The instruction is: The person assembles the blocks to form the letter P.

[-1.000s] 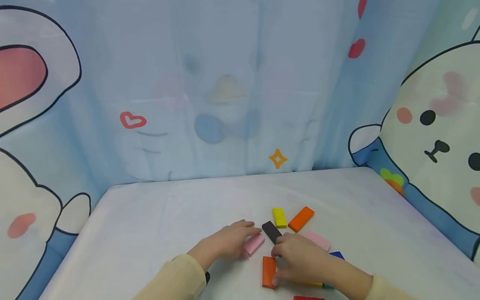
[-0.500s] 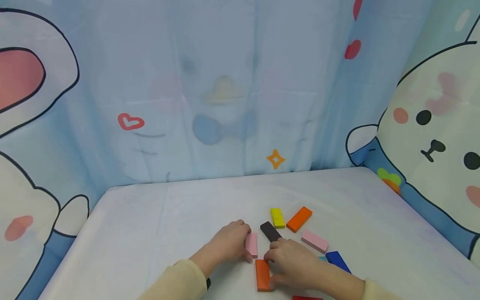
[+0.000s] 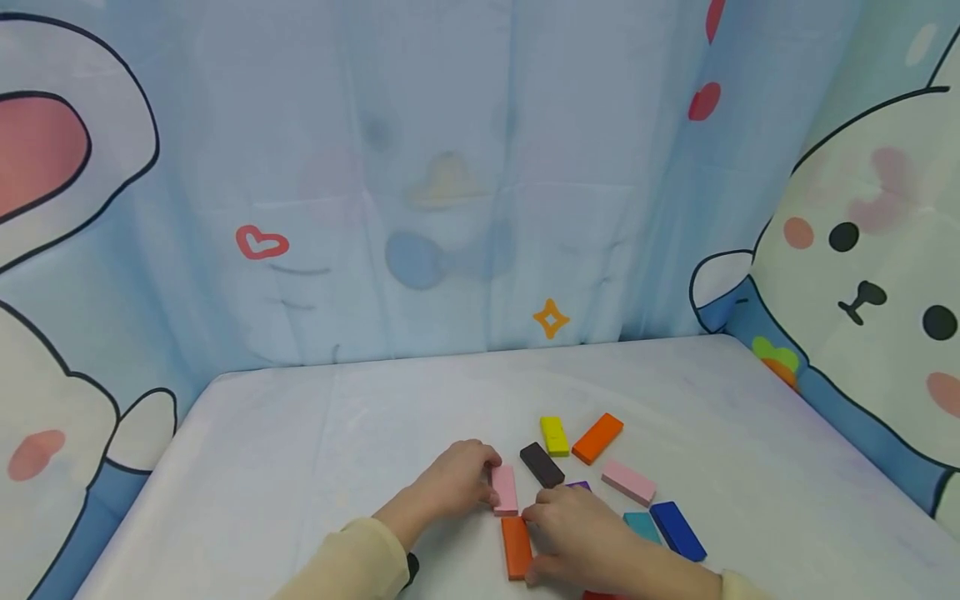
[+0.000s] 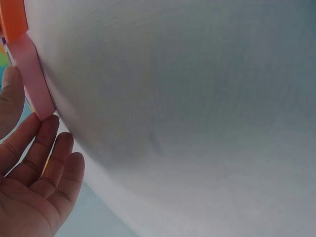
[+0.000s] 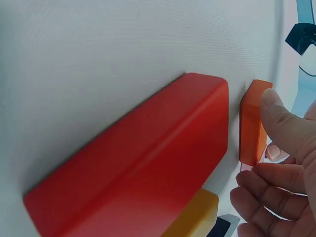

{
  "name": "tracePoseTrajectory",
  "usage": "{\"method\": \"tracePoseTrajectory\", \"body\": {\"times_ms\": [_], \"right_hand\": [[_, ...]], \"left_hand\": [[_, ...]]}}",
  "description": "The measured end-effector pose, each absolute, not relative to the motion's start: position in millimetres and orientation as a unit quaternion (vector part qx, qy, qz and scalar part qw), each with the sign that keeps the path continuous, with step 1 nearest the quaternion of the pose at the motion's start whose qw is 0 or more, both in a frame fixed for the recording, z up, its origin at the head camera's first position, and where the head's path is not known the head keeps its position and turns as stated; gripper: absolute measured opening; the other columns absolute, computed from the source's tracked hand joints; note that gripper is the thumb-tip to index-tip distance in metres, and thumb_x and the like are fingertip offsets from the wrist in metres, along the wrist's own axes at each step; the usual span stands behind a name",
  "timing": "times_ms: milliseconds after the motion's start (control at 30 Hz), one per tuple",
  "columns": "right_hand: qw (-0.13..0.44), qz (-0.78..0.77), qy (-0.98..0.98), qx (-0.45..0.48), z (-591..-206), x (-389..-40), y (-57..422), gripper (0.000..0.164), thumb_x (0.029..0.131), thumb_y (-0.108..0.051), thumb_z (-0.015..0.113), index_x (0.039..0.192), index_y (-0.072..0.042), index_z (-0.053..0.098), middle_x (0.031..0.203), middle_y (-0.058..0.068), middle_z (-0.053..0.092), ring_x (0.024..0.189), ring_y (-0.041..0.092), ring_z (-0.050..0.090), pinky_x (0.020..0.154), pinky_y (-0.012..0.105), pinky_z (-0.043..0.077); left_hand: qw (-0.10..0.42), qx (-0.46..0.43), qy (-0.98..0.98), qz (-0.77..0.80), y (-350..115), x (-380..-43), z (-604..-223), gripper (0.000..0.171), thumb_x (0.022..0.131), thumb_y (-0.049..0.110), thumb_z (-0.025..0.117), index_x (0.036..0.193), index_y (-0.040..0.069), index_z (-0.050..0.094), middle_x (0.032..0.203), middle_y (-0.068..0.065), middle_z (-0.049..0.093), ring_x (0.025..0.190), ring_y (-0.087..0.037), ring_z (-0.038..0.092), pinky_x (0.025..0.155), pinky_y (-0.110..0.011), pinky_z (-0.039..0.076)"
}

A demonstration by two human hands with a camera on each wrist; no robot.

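My left hand (image 3: 452,481) pinches a pink block (image 3: 506,492) between thumb and forefinger, its other fingers loosely bent, as the left wrist view shows. The pink block lies flat on the white table, end to end with an orange block (image 3: 517,550). That orange block is held at its two ends by the thumb and forefinger of my right hand (image 3: 576,533). Both blocks form a nearly straight row pointing away from me. Close up in the right wrist view, a red block (image 5: 143,153) lies beside the right hand.
Beyond the hands lie a black block (image 3: 542,465), a yellow block (image 3: 554,437) and a second orange block (image 3: 597,438). Another pink block (image 3: 628,482), a blue block (image 3: 678,531) and a teal block (image 3: 642,527) lie to the right. A purple block (image 3: 579,485) is partly hidden.
My left hand has turned the pink block from slanted to nearly upright in view. My right hand has drawn the orange block left, up against the pink one's near end.
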State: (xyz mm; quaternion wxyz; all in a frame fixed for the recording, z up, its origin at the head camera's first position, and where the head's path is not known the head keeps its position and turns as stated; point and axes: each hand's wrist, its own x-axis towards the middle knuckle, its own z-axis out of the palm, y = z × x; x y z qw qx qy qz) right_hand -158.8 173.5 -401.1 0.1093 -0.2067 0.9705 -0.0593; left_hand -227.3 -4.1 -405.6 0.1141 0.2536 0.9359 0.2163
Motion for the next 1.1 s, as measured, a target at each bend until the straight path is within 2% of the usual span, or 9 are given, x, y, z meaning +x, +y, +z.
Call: {"method": "tracePoseTrajectory", "body": {"times_ms": [167, 600, 733, 900, 1100], "right_hand": [[0.112, -0.056, 0.974, -0.188, -401, -159, 168, 0.058, 0.070, -0.052, 0.090, 0.109, -0.011, 0.078, 0.088, -0.001, 0.069, 0.079, 0.013, 0.057, 0.083, 0.037, 0.060], [0.112, -0.083, 0.973, -0.184, -401, -160, 170, 0.059, 0.071, -0.051, 0.090, 0.111, -0.010, 0.078, 0.085, -0.002, 0.068, 0.074, 0.011, 0.053, 0.074, 0.030, 0.057], [0.114, -0.097, 0.971, -0.185, -399, -162, 174, 0.066, 0.070, -0.051, 0.091, 0.119, -0.008, 0.075, 0.095, 0.000, 0.071, 0.081, 0.012, 0.059, 0.081, 0.035, 0.060], [0.131, -0.111, 0.969, -0.180, -395, -175, 178, 0.082, 0.069, -0.050, 0.092, 0.135, -0.008, 0.066, 0.103, 0.001, 0.066, 0.086, 0.013, 0.057, 0.087, 0.037, 0.062], [0.160, -0.115, 0.964, -0.179, -397, -190, 178, 0.095, 0.067, -0.049, 0.093, 0.144, -0.006, 0.058, 0.115, 0.006, 0.065, 0.097, 0.016, 0.059, 0.099, 0.043, 0.059]], "left_hand": [[0.111, 0.262, 0.935, 0.212, -4, -228, -407, 0.044, 0.081, 0.020, 0.087, 0.120, 0.006, 0.071, 0.111, -0.004, 0.071, 0.107, -0.019, 0.062, 0.107, -0.036, 0.053], [0.108, 0.272, 0.933, 0.209, -5, -225, -407, 0.046, 0.083, 0.022, 0.087, 0.122, 0.005, 0.071, 0.114, -0.005, 0.072, 0.111, -0.020, 0.064, 0.107, -0.035, 0.053], [0.115, 0.278, 0.929, 0.217, -12, -222, -406, 0.059, 0.081, 0.028, 0.088, 0.130, 0.003, 0.067, 0.120, -0.007, 0.071, 0.117, -0.023, 0.063, 0.110, -0.037, 0.051], [0.150, 0.277, 0.923, 0.220, -18, -215, -404, 0.082, 0.074, 0.039, 0.092, 0.140, 0.004, 0.058, 0.134, -0.009, 0.061, 0.124, -0.023, 0.056, 0.113, -0.040, 0.049], [0.151, 0.275, 0.926, 0.210, -14, -212, -406, 0.087, 0.069, 0.037, 0.096, 0.141, 0.005, 0.058, 0.137, -0.009, 0.058, 0.127, -0.023, 0.054, 0.114, -0.039, 0.049]]}}
